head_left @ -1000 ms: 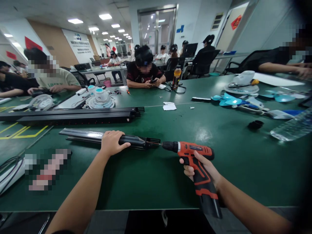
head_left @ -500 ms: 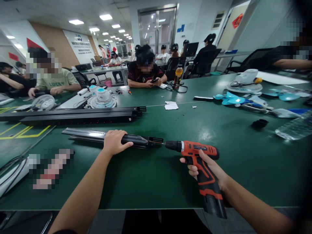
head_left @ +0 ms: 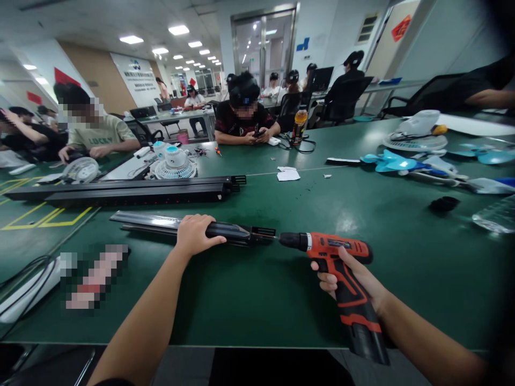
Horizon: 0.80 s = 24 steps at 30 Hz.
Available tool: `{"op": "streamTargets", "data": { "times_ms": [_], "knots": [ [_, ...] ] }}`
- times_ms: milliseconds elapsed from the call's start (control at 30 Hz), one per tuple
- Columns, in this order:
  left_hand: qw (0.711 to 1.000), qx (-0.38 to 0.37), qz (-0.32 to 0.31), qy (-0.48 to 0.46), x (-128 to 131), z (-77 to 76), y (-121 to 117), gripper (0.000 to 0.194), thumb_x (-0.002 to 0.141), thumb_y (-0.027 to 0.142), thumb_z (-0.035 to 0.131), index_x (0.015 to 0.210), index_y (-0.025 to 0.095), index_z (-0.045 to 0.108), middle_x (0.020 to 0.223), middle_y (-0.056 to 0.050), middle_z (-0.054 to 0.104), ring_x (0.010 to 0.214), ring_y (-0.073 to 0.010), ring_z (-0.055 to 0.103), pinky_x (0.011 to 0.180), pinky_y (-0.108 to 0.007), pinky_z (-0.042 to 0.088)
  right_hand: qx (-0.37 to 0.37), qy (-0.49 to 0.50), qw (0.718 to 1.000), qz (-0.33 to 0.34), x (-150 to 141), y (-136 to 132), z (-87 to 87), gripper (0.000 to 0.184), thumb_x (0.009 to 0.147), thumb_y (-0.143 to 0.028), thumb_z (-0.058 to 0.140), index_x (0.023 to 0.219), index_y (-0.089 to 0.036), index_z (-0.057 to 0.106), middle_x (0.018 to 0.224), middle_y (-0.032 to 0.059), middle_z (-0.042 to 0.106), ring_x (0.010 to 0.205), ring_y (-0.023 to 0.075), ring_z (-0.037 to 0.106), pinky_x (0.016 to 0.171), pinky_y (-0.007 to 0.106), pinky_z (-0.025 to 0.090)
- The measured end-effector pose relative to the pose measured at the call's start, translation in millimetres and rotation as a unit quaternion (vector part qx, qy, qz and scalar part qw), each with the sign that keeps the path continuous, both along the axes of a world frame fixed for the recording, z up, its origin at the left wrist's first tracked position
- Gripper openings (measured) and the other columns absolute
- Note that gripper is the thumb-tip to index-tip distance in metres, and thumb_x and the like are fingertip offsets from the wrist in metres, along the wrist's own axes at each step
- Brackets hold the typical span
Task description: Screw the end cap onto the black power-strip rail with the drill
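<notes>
My left hand (head_left: 196, 234) clamps the bar (head_left: 233, 232) at eleven o'clock, probably steadying it; my right hand (head_left: 367, 276) grips the drill (head_left: 348, 284) at one (bit (head_left: 277, 237) facing the bar)

"Anything you can read from your seat?"

"One word for sure: LUCKY, in green capitals across the pale shirt (head_left: 115, 130) of the person off to my left."

"And the drill (head_left: 356, 247) in your right fingers (head_left: 329, 278)?"

"There's a dark label (head_left: 339, 243) along its body, but nothing on it is legible to me."

"What about the white sign (head_left: 134, 80) at the back?"

"A logo over rows of dark characters, too small for me. The red diamond (head_left: 401, 28) at upper right bears a character I can't make out, and the bottle (head_left: 299, 127) has a blurred label."
</notes>
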<state>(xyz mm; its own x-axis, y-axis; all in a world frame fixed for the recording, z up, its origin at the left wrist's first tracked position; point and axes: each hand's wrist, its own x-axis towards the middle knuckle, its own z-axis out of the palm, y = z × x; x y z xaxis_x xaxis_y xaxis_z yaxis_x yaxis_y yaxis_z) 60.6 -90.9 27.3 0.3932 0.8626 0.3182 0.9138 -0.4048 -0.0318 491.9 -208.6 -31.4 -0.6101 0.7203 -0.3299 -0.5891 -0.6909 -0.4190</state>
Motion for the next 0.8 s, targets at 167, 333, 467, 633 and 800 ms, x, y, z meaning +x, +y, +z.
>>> {"op": "streamTargets", "data": {
  "times_ms": [167, 333, 467, 633, 800],
  "knots": [
    [1.0, -0.012, 0.009, 0.004, -3.0, -0.5, 1.7, 0.07, 0.08, 0.085, 0.061, 0.106, 0.022, 0.074, 0.094, -0.009, 0.076, 0.094, -0.0324, 0.069, 0.091, -0.045, 0.043, 0.011, -0.004, 1.0, 0.006, -1.0, 1.7, -0.5, 0.057, 0.083, -0.06, 0.083, 0.103, -0.007, 0.076, 0.065, 0.0025, 0.059, 0.06, 0.0097, 0.052, 0.054, 0.017, 0.046],
    [1.0, -0.018, 0.012, 0.002, -3.0, 0.8, 1.9, 0.067, 0.081, 0.084, 0.06, 0.106, 0.023, 0.074, 0.095, -0.009, 0.077, 0.094, -0.0314, 0.069, 0.091, -0.044, 0.042, 0.023, -0.015, 1.0, 0.003, -2.1, 2.6, -0.1, 0.057, 0.083, -0.06, 0.084, 0.103, -0.007, 0.075, 0.064, 0.0004, 0.056, 0.059, 0.0084, 0.049, 0.054, 0.016, 0.042],
    [1.0, -0.027, 0.014, 0.0, -2.6, 2.3, 2.0, 0.067, 0.081, 0.085, 0.06, 0.106, 0.023, 0.074, 0.096, -0.008, 0.077, 0.095, -0.0316, 0.069, 0.092, -0.044, 0.043, 0.039, -0.031, 0.999, 0.003, -1.5, 1.8, 1.5, 0.057, 0.082, -0.059, 0.085, 0.103, -0.007, 0.076, 0.063, -0.0004, 0.054, 0.059, 0.0086, 0.046, 0.053, 0.016, 0.041],
    [0.999, -0.036, 0.021, -0.002, -2.4, 4.2, 2.7, 0.067, 0.08, 0.084, 0.06, 0.107, 0.024, 0.075, 0.096, -0.009, 0.076, 0.097, -0.033, 0.069, 0.093, -0.045, 0.043, 0.048, -0.046, 0.998, 0.007, -1.0, 2.2, 3.8, 0.055, 0.084, -0.058, 0.083, 0.104, -0.007, 0.077, 0.063, -0.001, 0.052, 0.058, 0.0083, 0.044, 0.053, 0.017, 0.038],
    [0.999, -0.036, 0.023, 0.002, -2.5, 4.2, 3.2, 0.066, 0.081, 0.084, 0.059, 0.107, 0.025, 0.075, 0.097, -0.009, 0.077, 0.097, -0.033, 0.07, 0.093, -0.045, 0.044, 0.052, -0.069, 0.996, 0.003, -0.6, 4.8, 6.7, 0.056, 0.082, -0.057, 0.085, 0.103, -0.005, 0.078, 0.062, -0.0011, 0.051, 0.058, 0.0079, 0.042, 0.052, 0.017, 0.036]
  ]
}}
